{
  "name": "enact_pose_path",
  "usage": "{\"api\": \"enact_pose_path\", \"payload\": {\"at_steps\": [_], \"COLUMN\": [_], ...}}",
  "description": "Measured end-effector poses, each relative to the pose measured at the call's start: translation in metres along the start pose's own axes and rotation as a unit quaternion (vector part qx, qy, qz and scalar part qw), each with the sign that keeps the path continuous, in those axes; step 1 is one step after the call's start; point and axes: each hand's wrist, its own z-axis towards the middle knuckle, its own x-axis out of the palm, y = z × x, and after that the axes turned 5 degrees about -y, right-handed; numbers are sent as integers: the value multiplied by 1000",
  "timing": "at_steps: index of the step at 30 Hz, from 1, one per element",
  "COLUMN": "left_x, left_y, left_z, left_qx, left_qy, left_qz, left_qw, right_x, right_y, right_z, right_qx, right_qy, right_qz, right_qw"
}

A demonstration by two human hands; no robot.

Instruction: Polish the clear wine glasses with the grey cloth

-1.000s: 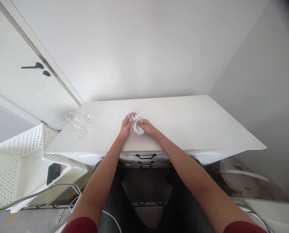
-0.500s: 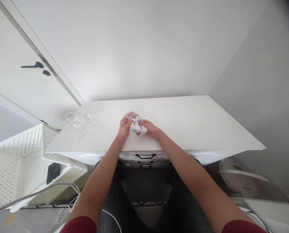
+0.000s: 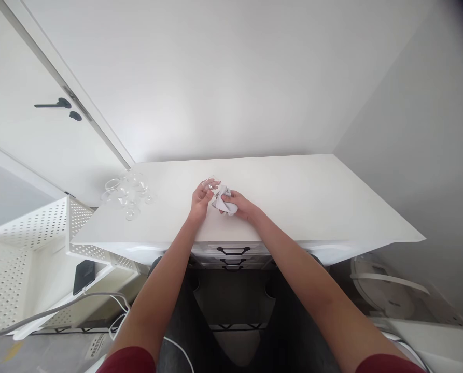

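My left hand (image 3: 202,198) is closed around the bowl of a clear wine glass (image 3: 209,183), held tilted above the white cabinet top (image 3: 293,197). In my right hand (image 3: 237,202) is a crumpled white cloth (image 3: 226,201), bunched between thumb and fingers. The cloth sits right beside the glass and hides its lower part, so I cannot tell where the stem and foot are. Over at the left end of the cabinet top stand several clear stemmed glasses (image 3: 128,191), crowded together.
A door with a black handle (image 3: 58,103) is at the left. Below it, a white perforated shelf (image 3: 81,228) holds a dark phone-like device (image 3: 84,276). Black drawer pulls (image 3: 233,250) line the cabinet front. A grey cable (image 3: 60,310) crosses the lower left.
My right hand and the cloth have shifted slightly, and the glass has turned a little in my left hand. The group of glasses stays as it was.
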Motion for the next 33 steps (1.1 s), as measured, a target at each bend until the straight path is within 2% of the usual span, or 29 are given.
{"api": "enact_pose_path", "payload": {"at_steps": [9, 11, 13, 15, 16, 18, 21, 23, 24, 26, 30, 33], "left_x": [2, 1, 0, -2, -2, -2, 2, 5, 6, 10, 15, 16], "left_y": [0, 1, 3, 5, 6, 7, 4, 0, -3, -8, -14, -14], "left_z": [0, -1, -1, 0, 0, 1, 1, 0, -1, -4, -7, -7], "left_qx": [7, 17, 30, 41, 44, 46, 47, 55, 59, 64, 64, 61], "left_qy": [-6, -13, -25, -47, -59, -67, -44, -33, -33, -34, -22, -12], "left_qz": [9, 19, 21, 8, 0, -9, -12, -16, -18, -13, 9, 6], "left_qw": [1000, 1000, 999, 998, 997, 997, 998, 998, 998, 997, 998, 998], "right_x": [6, 4, -1, -7, -9, -10, -7, -4, -3, -3, -7, -8], "right_y": [-6, -6, -4, -3, -3, -3, -5, -5, -5, -5, -6, -7], "right_z": [8, 8, 6, 4, 3, 4, 8, 11, 11, 11, 8, 7], "right_qx": [-72, -133, -202, -221, -214, -191, -152, -130, -123, -122, -111, -119], "right_qy": [-121, -224, -359, -455, -477, -461, -331, -250, -229, -227, -265, -315], "right_qz": [-86, -139, -187, -190, -174, -120, -18, 25, 35, 44, 20, -23], "right_qw": [986, 955, 892, 841, 834, 858, 931, 959, 965, 965, 958, 941]}}
